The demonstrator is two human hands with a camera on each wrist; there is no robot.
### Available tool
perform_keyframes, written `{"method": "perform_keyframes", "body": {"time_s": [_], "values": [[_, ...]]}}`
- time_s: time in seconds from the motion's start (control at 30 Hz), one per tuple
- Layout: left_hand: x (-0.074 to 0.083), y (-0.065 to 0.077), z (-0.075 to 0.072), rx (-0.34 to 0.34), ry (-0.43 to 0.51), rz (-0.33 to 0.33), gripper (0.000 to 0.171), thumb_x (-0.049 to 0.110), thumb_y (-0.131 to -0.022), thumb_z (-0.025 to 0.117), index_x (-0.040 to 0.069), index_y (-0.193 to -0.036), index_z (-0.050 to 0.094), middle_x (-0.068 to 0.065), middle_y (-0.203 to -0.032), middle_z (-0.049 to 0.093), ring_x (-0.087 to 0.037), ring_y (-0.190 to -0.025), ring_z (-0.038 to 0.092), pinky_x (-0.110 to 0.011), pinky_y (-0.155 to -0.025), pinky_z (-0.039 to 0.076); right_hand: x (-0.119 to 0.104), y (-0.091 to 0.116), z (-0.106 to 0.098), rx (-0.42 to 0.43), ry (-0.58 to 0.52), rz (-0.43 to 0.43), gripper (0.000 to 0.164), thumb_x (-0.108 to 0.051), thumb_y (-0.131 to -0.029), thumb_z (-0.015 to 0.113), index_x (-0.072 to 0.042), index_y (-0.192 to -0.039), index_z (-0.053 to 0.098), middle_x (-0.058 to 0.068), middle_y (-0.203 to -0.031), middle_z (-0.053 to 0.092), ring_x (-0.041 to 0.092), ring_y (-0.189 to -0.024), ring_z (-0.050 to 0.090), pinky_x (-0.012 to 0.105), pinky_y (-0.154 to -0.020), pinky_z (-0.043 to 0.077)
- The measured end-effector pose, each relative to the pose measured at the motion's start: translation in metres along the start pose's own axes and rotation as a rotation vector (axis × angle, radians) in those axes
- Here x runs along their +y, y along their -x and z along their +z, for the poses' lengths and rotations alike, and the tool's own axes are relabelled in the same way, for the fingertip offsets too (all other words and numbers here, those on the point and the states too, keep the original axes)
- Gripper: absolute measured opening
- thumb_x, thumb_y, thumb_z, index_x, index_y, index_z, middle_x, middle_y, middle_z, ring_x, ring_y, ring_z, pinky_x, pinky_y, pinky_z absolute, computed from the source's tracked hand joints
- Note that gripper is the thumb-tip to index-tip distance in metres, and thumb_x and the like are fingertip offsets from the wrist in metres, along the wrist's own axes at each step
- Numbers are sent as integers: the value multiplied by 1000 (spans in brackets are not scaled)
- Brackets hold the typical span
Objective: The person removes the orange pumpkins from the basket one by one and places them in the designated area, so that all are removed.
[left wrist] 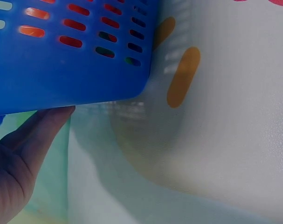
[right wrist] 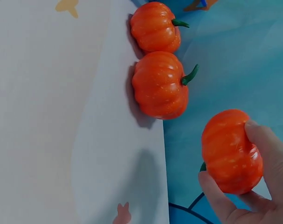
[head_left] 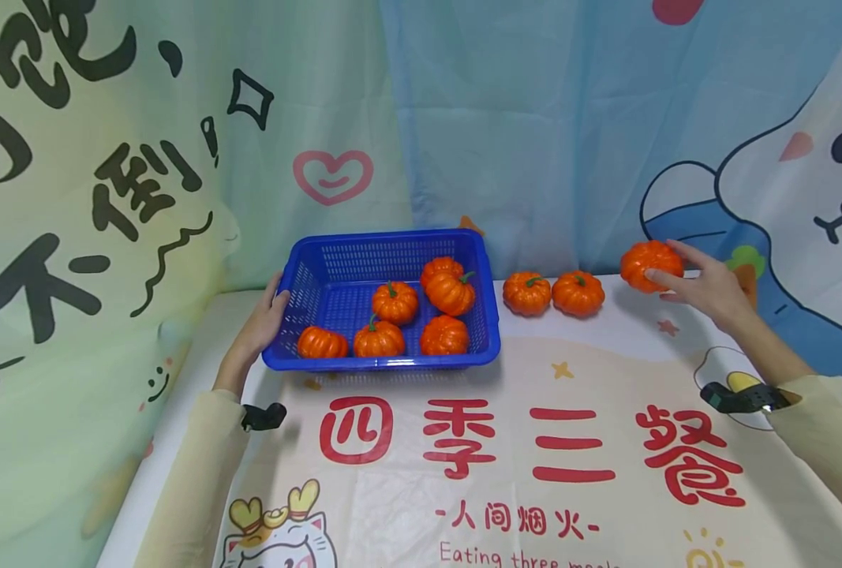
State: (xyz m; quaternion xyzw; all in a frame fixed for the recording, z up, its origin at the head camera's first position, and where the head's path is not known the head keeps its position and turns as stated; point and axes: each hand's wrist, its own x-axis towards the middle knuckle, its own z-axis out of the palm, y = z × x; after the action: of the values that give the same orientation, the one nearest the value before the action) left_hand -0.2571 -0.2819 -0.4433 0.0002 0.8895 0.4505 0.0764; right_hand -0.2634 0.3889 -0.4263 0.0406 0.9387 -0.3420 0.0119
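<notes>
My right hand (head_left: 712, 288) pinches a small orange pumpkin (head_left: 651, 267) between thumb and fingers, above the table's back right part. In the right wrist view the held pumpkin (right wrist: 232, 151) is tipped on its side, a bit of its green stem showing by a fingertip. At the left, my left hand (head_left: 260, 323) touches the outside of a blue basket (head_left: 381, 363) with straight fingers. The left wrist view shows the thumb (left wrist: 48, 128) straight against the basket's edge; the other fingers are mostly hidden. Several orange pumpkins (head_left: 444, 335) lie inside the basket.
Two more pumpkins, a left one (head_left: 527, 294) and a right one (head_left: 578, 294), stand side by side on the table, right of the basket. A printed cloth (head_left: 520, 379) covers the tabletop. Behind it hangs a patterned curtain (head_left: 492, 142), which continues down the left side.
</notes>
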Motion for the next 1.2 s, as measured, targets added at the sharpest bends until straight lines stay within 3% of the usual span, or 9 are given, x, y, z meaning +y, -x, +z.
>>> {"method": "perform_keyframes", "body": {"time_s": [0.17,0.37,0.57,0.67,0.77,0.9,1.0,1.07,1.2], "values": [[0,-1,1,8,2,7,60,37,-105,22,18,-158,-1,-22,-162,11,-44,-148,15,-59,-120,10,1,-2,-1,-11,-48,50,94,-54,-93,53,-11,-157,-1,32,-158,8,58,-138,19,73,-99,32],[2,-1,1,1,-8,-4,60,38,-105,21,18,-158,-2,-22,-162,11,-44,-148,15,-60,-120,10,4,-1,0,-26,-88,111,102,-57,-91,54,7,-152,2,39,-152,14,55,-131,25,69,-103,33],[1,-1,2,-2,-7,-3,60,37,-105,21,17,-158,-2,-22,-162,10,-45,-148,15,-60,-119,10,5,-1,-2,-17,-168,131,108,-57,-89,57,5,-152,-4,39,-153,10,55,-136,21,67,-105,32],[2,0,2,-6,-4,-7,60,38,-105,20,20,-157,-3,-21,-162,9,-45,-148,14,-61,-119,10,7,-3,-5,-44,-200,127,111,-58,-87,58,1,-152,-9,37,-155,5,54,-138,19,58,-105,35],[3,0,1,-7,-3,-6,60,39,-105,20,22,-157,-4,-21,-163,9,-45,-148,14,-62,-119,10,8,-4,-7,-99,-230,117,112,-59,-86,58,-4,-153,-13,34,-156,2,51,-139,21,33,-97,50],[4,0,1,-7,-5,-3,60,39,-105,20,22,-157,-4,-21,-163,8,-45,-148,13,-62,-119,9,10,-6,-7,-185,-352,135,109,-54,-87,60,-21,-154,-20,29,-158,-3,20,-121,50,13,-81,52],[4,0,1,-8,-5,-6,60,39,-105,20,22,-157,-4,-21,-163,8,-45,-148,13,-62,-119,9,10,-7,-7,-220,-432,159,107,-49,-88,62,-29,-153,-20,26,-157,-3,-6,-92,60,20,-85,54],[4,0,1,-9,-7,-9,60,39,-105,20,21,-157,-4,-21,-162,9,-45,-148,14,-62,-119,9,10,-6,-7,-224,-430,158,107,-49,-88,63,-26,-155,-17,26,-156,0,-11,-83,62,21,-85,55],[3,0,2,-7,-14,-12,60,39,-105,19,19,-157,-4,-23,-162,10,-46,-147,16,-62,-118,10,9,-5,-8,-220,-415,153,107,-48,-88,63,-22,-154,-16,27,-152,6,-10,-82,64,21,-84,55]]}}
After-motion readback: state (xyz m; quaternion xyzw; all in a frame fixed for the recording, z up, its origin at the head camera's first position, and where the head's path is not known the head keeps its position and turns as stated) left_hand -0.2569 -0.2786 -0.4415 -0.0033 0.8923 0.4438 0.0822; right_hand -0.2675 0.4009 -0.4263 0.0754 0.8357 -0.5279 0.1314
